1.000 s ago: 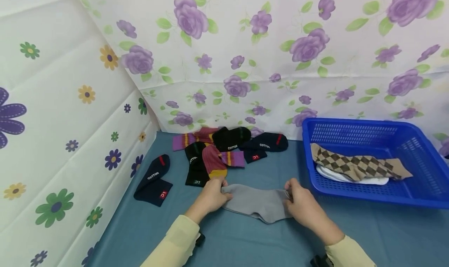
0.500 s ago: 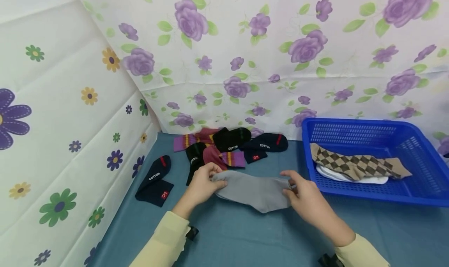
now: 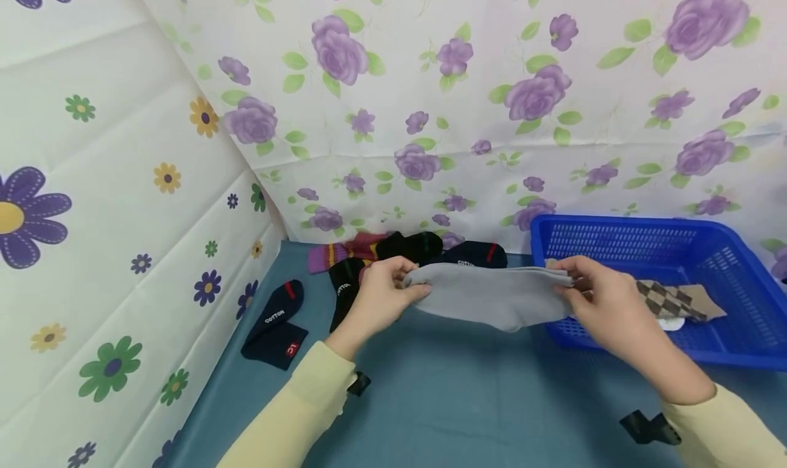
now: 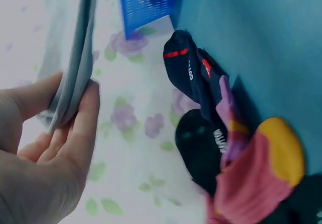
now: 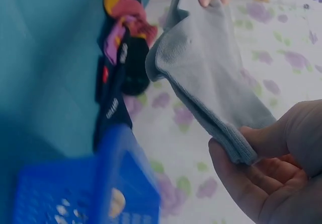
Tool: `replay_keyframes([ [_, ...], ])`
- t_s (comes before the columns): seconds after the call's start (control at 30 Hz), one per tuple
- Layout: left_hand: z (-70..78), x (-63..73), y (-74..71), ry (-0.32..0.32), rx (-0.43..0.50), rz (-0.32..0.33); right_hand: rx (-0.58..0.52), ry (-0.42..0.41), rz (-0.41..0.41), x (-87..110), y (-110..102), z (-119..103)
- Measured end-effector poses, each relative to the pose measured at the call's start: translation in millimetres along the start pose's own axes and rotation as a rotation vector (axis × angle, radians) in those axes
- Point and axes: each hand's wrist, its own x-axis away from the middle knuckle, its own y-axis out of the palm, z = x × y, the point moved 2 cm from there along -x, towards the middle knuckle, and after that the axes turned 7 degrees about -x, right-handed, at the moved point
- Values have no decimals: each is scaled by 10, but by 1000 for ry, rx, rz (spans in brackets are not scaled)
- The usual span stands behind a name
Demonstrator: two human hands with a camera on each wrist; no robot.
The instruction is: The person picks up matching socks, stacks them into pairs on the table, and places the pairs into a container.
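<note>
A pair of grey socks (image 3: 492,294), laid one over the other, stretches level between my two hands above the table. My left hand (image 3: 378,297) pinches the toe end between thumb and fingers; in the left wrist view the layered edges of the socks (image 4: 75,68) show above that grip. At the cuff end, my right hand (image 3: 615,314) pinches the ribbed openings, seen close in the right wrist view, where the heel of the socks (image 5: 166,58) bulges out. The right hand is in front of the near left part of the blue basket (image 3: 639,222).
Inside the basket lie a brown argyle sock (image 3: 679,300) and something white (image 3: 671,324), partly hidden by my right hand. Black, navy and pink-purple striped socks (image 4: 261,178) cluster by the back wall. A folded navy sock (image 3: 277,324) lies apart at the left.
Both hands have lifted the grey socks off the table and carried them up and to the right. The right hand now overlaps the basket in the head view.
</note>
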Motion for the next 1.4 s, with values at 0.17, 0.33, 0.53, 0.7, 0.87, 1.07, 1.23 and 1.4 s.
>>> replay_keyframes([
  [0.17, 223, -170, 208, 104, -112, 49, 40, 37, 43, -12, -258, 163],
  [0.33, 452, -366, 414, 170, -97, 29, 128, 83, 125, -37, -529, 325],
  [0.53, 706, -573, 695, 194, -110, 14, 217, 124, 171, -90, -796, 607],
  [0.7, 869, -698, 1031, 204, -117, -31, 248, 210, 184, -66, -958, 950],
  [0.87, 1008, -849, 1322, 197, -169, -82, 202, 259, 220, -37, -1069, 1294],
  [1.07, 1100, -986, 1553, 164, -222, -145, 195, 244, 271, -20, -1161, 1517],
  [1.23, 1108, -1107, 1698, 151, -302, -168, 220, 289, 209, -66, -1181, 1660],
  [1.4, 1124, -1235, 1854, 166, -442, -189, 290, 331, 129, -114, -1180, 1813],
])
